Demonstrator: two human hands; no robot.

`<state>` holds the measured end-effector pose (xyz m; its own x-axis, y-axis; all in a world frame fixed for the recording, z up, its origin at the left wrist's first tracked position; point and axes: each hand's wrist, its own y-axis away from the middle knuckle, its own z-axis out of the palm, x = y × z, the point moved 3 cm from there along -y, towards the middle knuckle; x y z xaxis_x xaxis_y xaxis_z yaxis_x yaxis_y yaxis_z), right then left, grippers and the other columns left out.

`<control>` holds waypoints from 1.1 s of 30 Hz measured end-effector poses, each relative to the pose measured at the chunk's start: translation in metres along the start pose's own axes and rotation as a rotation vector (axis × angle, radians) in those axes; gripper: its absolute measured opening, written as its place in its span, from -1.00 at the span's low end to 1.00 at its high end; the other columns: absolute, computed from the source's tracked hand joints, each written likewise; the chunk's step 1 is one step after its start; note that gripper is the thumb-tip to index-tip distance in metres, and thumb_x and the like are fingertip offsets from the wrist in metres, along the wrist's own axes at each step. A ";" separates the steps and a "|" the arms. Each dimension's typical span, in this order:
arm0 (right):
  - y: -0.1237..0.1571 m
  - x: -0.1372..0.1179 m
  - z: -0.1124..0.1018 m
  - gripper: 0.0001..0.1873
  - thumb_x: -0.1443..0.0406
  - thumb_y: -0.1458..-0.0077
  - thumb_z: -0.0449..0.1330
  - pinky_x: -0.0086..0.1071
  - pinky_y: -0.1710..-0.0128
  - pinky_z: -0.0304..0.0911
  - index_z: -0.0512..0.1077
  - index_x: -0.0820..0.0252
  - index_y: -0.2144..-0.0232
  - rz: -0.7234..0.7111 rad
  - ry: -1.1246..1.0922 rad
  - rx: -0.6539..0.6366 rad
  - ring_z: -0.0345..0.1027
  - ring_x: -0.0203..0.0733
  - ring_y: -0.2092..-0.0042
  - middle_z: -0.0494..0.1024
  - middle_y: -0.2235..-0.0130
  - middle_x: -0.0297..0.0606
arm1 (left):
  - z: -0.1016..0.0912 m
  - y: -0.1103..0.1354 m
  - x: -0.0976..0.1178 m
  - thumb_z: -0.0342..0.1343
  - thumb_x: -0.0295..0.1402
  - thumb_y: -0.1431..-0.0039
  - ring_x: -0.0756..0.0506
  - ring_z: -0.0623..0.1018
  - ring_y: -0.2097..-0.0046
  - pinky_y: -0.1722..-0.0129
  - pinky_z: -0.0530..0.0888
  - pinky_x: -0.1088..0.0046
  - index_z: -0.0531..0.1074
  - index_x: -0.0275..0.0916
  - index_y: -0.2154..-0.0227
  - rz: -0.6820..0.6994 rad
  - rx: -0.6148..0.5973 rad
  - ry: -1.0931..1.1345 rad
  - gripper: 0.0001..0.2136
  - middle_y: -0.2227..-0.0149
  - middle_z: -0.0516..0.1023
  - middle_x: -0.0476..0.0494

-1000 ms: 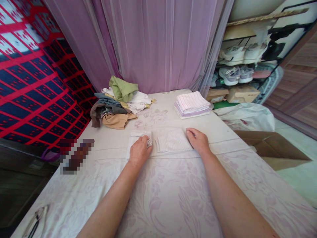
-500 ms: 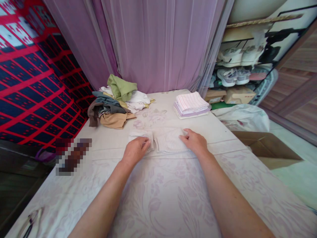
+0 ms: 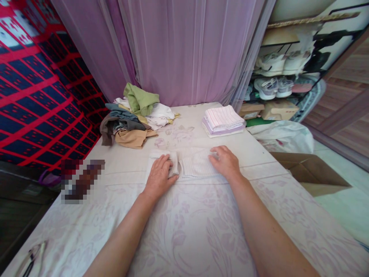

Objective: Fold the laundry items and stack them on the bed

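Observation:
A pale striped garment (image 3: 197,161), partly folded, lies flat across the middle of the bed, with a gap between its left fold and the wider right part. My left hand (image 3: 160,175) rests on the folded left part, fingers extended and thumb apart, pointing to the right. At the other end, my right hand (image 3: 226,161) is at the garment's right edge with its fingers loosely curved and thumb apart. Nothing shows gripped in either hand. Whether the right fingertips touch the cloth I cannot tell.
A heap of crumpled clothes (image 3: 132,119) sits at the far left of the bed (image 3: 184,231). Folded cloths (image 3: 223,120) are stacked at the far right. Beyond the right edge stand an open cardboard box (image 3: 311,173) and a shoe rack (image 3: 276,77). Pliers-like handles (image 3: 31,257) lie near left.
My left hand has gone from pinching the fold to lying flatter on it, fingers stretched out. The right hand has shifted slightly, its fingers a little more extended.

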<state>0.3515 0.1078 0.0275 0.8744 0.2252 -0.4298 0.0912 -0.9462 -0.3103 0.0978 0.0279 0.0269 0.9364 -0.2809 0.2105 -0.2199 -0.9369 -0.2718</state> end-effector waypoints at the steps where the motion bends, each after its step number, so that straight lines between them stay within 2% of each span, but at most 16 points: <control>1: 0.001 -0.008 -0.001 -0.82 0.26 -0.02 0.16 -0.37 0.19 0.22 0.49 0.10 0.28 -0.076 -0.036 -0.012 0.38 -0.18 0.16 0.50 0.17 -0.27 | 0.001 0.002 0.000 0.20 -0.25 -0.06 -0.27 0.20 -0.27 -0.23 0.19 0.09 0.36 -0.26 0.15 -0.009 0.015 0.006 -0.68 -0.22 0.25 -0.34; 4: 0.008 -0.041 0.002 -0.93 0.27 -0.01 0.20 -0.41 0.20 0.21 0.48 0.08 0.40 -0.322 -0.140 -0.177 0.37 -0.24 0.19 0.51 0.28 -0.34 | 0.003 0.003 -0.002 0.20 -0.28 -0.08 -0.27 0.25 -0.24 -0.21 0.25 0.14 0.38 -0.27 0.21 0.018 0.056 0.008 -0.75 -0.18 0.32 -0.33; 6: 0.016 -0.061 0.007 -0.89 0.23 0.01 0.24 -0.40 0.19 0.20 0.48 0.09 0.37 -0.450 -0.129 -0.286 0.36 -0.22 0.19 0.51 0.28 -0.33 | 0.004 0.003 -0.002 0.18 -0.28 -0.12 -0.26 0.28 -0.22 -0.20 0.28 0.15 0.39 -0.27 0.23 0.060 0.083 -0.003 -0.79 -0.15 0.35 -0.33; 8: 0.024 -0.075 0.014 -0.80 0.20 0.03 0.27 -0.37 0.18 0.19 0.48 0.12 0.31 -0.522 -0.062 -0.332 0.34 -0.18 0.18 0.50 0.27 -0.29 | 0.004 0.004 0.000 0.14 -0.28 -0.15 -0.24 0.32 -0.20 -0.18 0.31 0.16 0.40 -0.28 0.25 0.090 0.113 -0.011 -0.82 -0.12 0.39 -0.32; 12: 0.030 -0.079 0.023 -0.84 0.23 -0.03 0.22 -0.37 0.18 0.17 0.46 0.12 0.28 -0.521 0.023 -0.321 0.32 -0.18 0.18 0.48 0.27 -0.26 | 0.002 0.004 0.006 0.12 -0.29 -0.18 -0.22 0.36 -0.17 -0.16 0.34 0.19 0.40 -0.26 0.25 0.112 0.157 -0.012 -0.84 -0.08 0.43 -0.29; 19: 0.025 -0.073 0.021 -0.84 0.19 -0.05 0.22 -0.41 0.20 0.17 0.49 0.12 0.31 -0.499 -0.072 -0.347 0.34 -0.23 0.20 0.49 0.28 -0.28 | 0.004 0.006 0.009 0.20 -0.24 -0.08 -0.24 0.37 -0.15 -0.14 0.34 0.16 0.40 -0.25 0.26 0.065 0.082 0.024 -0.77 -0.12 0.40 -0.29; 22: 0.016 -0.055 0.014 -0.82 0.23 -0.13 0.11 -0.44 0.24 0.16 0.50 0.14 0.33 -0.416 -0.123 -0.308 0.36 -0.27 0.24 0.52 0.29 -0.29 | -0.004 0.006 0.009 0.14 -0.16 -0.13 -0.22 0.39 -0.12 -0.12 0.36 0.19 0.41 -0.23 0.27 0.026 0.081 0.083 -0.76 -0.10 0.41 -0.27; 26: 0.000 -0.003 0.000 -0.68 0.19 -0.17 0.00 -0.41 0.36 0.14 0.52 0.15 0.40 -0.101 -0.029 -0.145 0.37 -0.22 0.32 0.55 0.33 -0.26 | -0.019 -0.011 0.014 -0.02 -0.24 -0.23 -0.16 0.47 -0.01 -0.04 0.40 0.25 0.43 -0.17 0.25 -0.043 0.069 0.096 -0.82 0.05 0.53 -0.16; 28: -0.003 0.024 -0.007 -0.67 0.15 -0.14 0.01 -0.41 0.39 0.13 0.52 0.12 0.42 0.050 -0.005 -0.089 0.37 -0.21 0.35 0.56 0.37 -0.28 | -0.022 -0.030 0.022 -0.04 -0.28 -0.22 -0.17 0.49 0.04 -0.02 0.40 0.25 0.45 -0.16 0.20 -0.034 -0.003 0.059 -0.80 0.13 0.56 -0.14; 30: -0.004 0.046 -0.010 -0.71 0.15 -0.09 0.04 -0.42 0.40 0.15 0.53 0.10 0.41 0.150 -0.044 -0.081 0.37 -0.22 0.37 0.57 0.40 -0.32 | -0.019 -0.052 0.032 -0.04 -0.29 -0.21 -0.19 0.47 0.01 -0.04 0.37 0.24 0.46 -0.19 0.14 -0.004 -0.110 0.017 -0.76 0.11 0.56 -0.17; 33: -0.003 0.063 -0.010 -0.74 0.16 -0.02 0.08 -0.42 0.39 0.19 0.53 0.10 0.38 0.193 -0.161 -0.128 0.39 -0.23 0.38 0.59 0.41 -0.33 | -0.006 -0.083 0.050 -0.03 -0.27 -0.21 -0.21 0.45 -0.04 -0.07 0.34 0.24 0.46 -0.20 0.11 0.020 -0.315 -0.045 -0.72 0.06 0.54 -0.21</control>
<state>0.4111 0.1221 0.0098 0.7955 0.0620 -0.6028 -0.0015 -0.9945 -0.1043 0.1609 0.0905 0.0655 0.9406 -0.2970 0.1646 -0.3058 -0.9516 0.0299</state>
